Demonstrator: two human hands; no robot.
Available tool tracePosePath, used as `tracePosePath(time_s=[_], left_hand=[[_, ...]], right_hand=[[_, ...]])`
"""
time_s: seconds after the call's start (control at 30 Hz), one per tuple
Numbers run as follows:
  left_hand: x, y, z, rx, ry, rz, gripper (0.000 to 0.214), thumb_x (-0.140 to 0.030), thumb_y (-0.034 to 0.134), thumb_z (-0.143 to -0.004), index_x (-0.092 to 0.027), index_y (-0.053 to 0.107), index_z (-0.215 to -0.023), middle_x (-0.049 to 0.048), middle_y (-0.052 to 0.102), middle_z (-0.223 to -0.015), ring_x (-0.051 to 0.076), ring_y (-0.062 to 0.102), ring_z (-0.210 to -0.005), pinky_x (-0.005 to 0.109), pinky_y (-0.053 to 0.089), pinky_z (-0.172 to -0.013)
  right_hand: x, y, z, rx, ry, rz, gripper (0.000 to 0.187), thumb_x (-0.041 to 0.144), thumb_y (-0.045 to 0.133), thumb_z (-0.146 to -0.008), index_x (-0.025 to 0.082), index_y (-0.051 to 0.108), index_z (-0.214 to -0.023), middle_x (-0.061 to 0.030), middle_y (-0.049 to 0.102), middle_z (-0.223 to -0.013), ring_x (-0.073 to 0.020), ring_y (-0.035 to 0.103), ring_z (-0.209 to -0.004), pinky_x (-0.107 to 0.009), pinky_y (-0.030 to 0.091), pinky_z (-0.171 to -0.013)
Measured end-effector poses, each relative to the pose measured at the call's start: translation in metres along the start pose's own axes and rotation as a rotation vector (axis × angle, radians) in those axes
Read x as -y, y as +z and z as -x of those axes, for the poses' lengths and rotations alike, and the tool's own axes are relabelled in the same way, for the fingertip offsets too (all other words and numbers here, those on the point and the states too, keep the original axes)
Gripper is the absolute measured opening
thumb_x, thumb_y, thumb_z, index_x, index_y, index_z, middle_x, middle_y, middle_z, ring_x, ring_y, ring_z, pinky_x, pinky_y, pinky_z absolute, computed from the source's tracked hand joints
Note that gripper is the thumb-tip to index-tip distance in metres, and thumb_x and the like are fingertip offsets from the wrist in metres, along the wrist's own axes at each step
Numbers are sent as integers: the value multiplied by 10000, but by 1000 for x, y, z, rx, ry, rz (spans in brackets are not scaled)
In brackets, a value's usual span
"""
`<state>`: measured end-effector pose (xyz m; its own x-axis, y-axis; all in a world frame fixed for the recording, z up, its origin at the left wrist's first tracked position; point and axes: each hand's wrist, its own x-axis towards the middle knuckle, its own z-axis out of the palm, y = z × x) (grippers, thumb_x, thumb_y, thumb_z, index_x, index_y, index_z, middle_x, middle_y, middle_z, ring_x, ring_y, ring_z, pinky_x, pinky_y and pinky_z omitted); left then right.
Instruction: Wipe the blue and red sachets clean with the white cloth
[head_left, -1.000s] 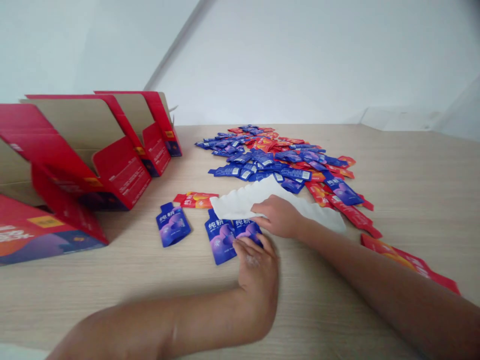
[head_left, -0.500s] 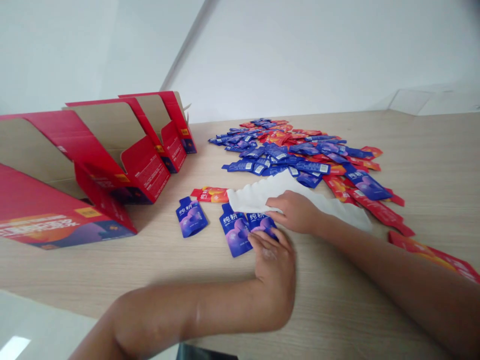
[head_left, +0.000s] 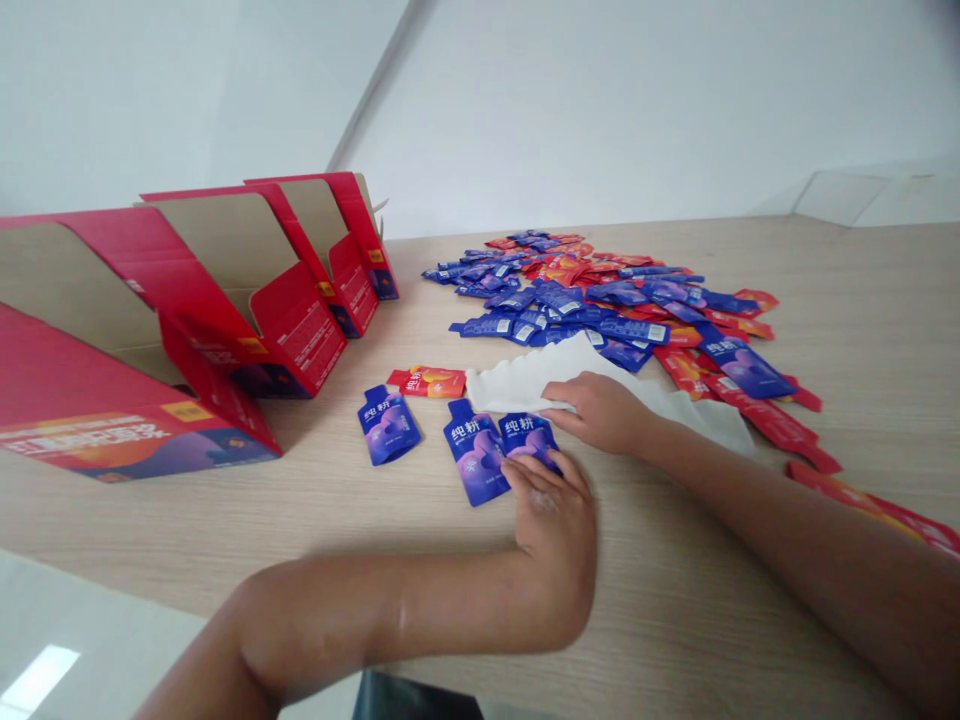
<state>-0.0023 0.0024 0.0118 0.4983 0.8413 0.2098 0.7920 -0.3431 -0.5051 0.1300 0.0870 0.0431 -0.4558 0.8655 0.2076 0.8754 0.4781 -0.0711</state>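
Pale wood-grain tabletop [head_left: 862,280] carries a loose heap of blue and red foil sachets [head_left: 592,300]; the left hand [head_left: 553,520] lies with fingers curled onto a blue spouted sachet [head_left: 529,438], whether gripping I cannot tell, just beside a second blue sachet [head_left: 475,452]; the right hand [head_left: 600,412] rests flat, fingers together, on a white scallop-edged sheet [head_left: 540,378]; red cardboard display boxes [head_left: 300,340] stand to the left.

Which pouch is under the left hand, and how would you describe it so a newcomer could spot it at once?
On the light wood table, three blue pouches lie in a row in front of the large heap of blue and red pouches. Yours is the rightmost blue pouch, just below the white crinkled sheet. Only it has the left hand lying over its lower end.
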Motion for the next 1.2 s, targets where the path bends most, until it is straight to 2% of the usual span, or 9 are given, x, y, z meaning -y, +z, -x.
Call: tracePosePath(time_s=[0.13, 0.23, 0.4, 0.53, 0.73, 0.9, 1.03, 1.1, 1.2], left_hand=[[-3, 3, -1, -50, -27, 15, 403, -244, 491, -814, 9, 549, -1123, 287, 646, -993, 350, 617, -934, 546, 447, -830], [-3, 4, -1, -62, -38, 11, 375, -195, 497, -796, -3, 559, -1112, 283, 647, -997, 346, 619, -930, 542, 453, -823], [-2, 2, 0, -46, -12, -13, 383, -168, 468, -803, -21, 536, -1149, 277, 651, -992, 339, 623, -924, 548, 453, -815], [-1, 2, 0, -49, -13, -13, 383, -175, 475, -802, -15, 540, -1145, 284, 648, -992, 344, 623, -924, 547, 451, -818], [-2, 1, -1, -38, -26, 9, 376, -206, 480, -810, -3, 559, -1116, 275, 656, -973, 339, 625, -916, 550, 448, -824], [-2, 3, 0, -27, -14, 42, 392, -177, 497, -798, -30, 535, -1160, 262, 654, -1001, 334, 623, -928, 556, 452, -825], [-2, 3, 0, -47, -30, 135, 384, -139, 506, -792, -4, 538, -1149, 282, 647, -994, 336, 619, -938, 558, 451, -834], [-2, 3, 0, -62, -44, 178, 372, -116, 505, -786, 10, 546, -1134, 292, 642, -996, 341, 613, -946, 558, 452, -833], [-2, 2, -1, -62, -60, 155, 359, -113, 496, -786, 21, 556, -1114, 299, 638, -997, 347, 611, -947, 550, 454, -831]], right_hand=[[14, 0, -1, 111, -146, -97, 290, 418, 425, -886, 194, 602, -829, -43, 667, -751, -184, 581, -736, -255, 292, -637], [12, 4, -4, 187, -131, -67, 267, 408, 440, -878, 197, 596, -828, -43, 670, -747, -181, 587, -709, -255, 280, -612], [-2, 3, -5, 119, -33, 95, 255, 374, 412, -893, 187, 583, -863, -71, 676, -780, -201, 595, -727, -275, 273, -623], [4, -4, -2, 57, -63, 51, 282, 386, 406, -897, 174, 584, -842, -74, 664, -766, -200, 580, -746, -276, 281, -653], [13, -1, -1, 207, -154, -90, 278, 409, 430, -879, 191, 592, -822, -41, 658, -731, -168, 563, -677, -248, 256, -582], [0, 3, -3, 142, -32, 65, 271, 396, 411, -884, 195, 591, -864, -62, 662, -731, -192, 578, -675, -268, 231, -564], [5, -5, -1, 68, -3, 44, 301, 413, 408, -885, 182, 593, -829, -75, 655, -736, -202, 573, -712, -270, 250, -585], [12, -7, 0, 86, -32, -35, 299, 422, 429, -876, 181, 598, -824, -67, 655, -740, -194, 570, -718, -261, 260, -587], [18, -7, 0, 196, -87, -123, 263, 409, 453, -868, 197, 607, -841, -46, 663, -744, -179, 577, -699, -247, 265, -570]])
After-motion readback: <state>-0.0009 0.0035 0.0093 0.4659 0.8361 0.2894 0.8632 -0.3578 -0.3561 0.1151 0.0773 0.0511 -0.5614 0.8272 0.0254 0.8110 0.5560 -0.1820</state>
